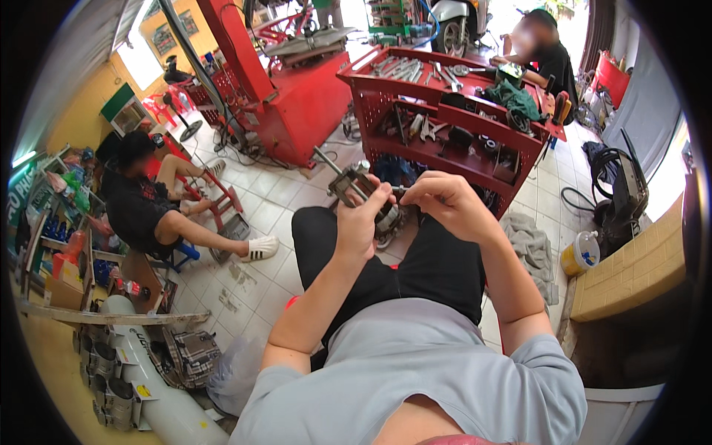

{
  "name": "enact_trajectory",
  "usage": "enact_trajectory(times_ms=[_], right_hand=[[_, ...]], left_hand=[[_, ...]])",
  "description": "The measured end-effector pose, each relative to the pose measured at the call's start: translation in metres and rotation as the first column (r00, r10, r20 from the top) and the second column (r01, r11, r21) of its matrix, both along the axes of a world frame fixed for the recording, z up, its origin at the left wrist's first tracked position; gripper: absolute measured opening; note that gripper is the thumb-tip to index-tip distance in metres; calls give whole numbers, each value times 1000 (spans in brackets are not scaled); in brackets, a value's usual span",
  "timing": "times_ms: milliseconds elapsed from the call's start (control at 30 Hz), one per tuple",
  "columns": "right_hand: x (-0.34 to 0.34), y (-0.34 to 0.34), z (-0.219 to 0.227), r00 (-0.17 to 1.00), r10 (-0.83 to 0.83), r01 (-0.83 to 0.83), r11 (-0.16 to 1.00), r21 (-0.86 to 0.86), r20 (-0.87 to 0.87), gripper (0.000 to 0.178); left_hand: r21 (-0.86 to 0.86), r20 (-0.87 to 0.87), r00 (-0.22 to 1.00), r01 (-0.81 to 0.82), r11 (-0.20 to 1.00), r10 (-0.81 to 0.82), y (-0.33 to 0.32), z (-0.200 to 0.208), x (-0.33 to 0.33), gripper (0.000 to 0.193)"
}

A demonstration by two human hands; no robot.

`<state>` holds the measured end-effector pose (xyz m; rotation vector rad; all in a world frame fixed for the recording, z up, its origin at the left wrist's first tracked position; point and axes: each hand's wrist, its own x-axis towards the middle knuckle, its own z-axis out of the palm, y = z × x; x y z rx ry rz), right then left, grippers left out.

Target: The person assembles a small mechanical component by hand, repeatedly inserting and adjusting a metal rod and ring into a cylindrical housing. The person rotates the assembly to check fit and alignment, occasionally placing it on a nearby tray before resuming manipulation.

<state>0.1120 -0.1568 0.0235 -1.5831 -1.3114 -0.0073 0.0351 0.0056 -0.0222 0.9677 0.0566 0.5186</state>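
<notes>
Above my lap, my left hand (363, 222) is closed around a metal mechanical part (347, 182) with a blocky frame and a long threaded rod (327, 160) sticking out toward the upper left. My right hand (449, 202) comes in from the other side, fingers pinched at a small shaft-like end (399, 193) of the same part. What lies between those fingertips is too small to make out. Below the hands, a dark round metal assembly (388, 219) shows between my knees, partly covered by my left hand.
A red tool cart (356, 85) carrying spanners (404, 70) and a green cloth (512, 99) stands ahead. A red lift (289, 111) is beyond, left. One person (141, 193) sits at left, another (552, 55) far right. A grey cloth (528, 252) and yellow tub (581, 254) lie right.
</notes>
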Motion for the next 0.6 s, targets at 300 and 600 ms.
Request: enact_trajectory(times_ms=[300,600], right_hand=[[-8,-4,3,997,-21,25,998,-53,80,26],[-4,-2,-2,984,1,0,1000,-5,179,34]], left_hand=[[-50,-32,998,52,997,-54,-4,-3,-7,11],[-80,-19,998,66,995,-68,-4,-1,-9,14]])
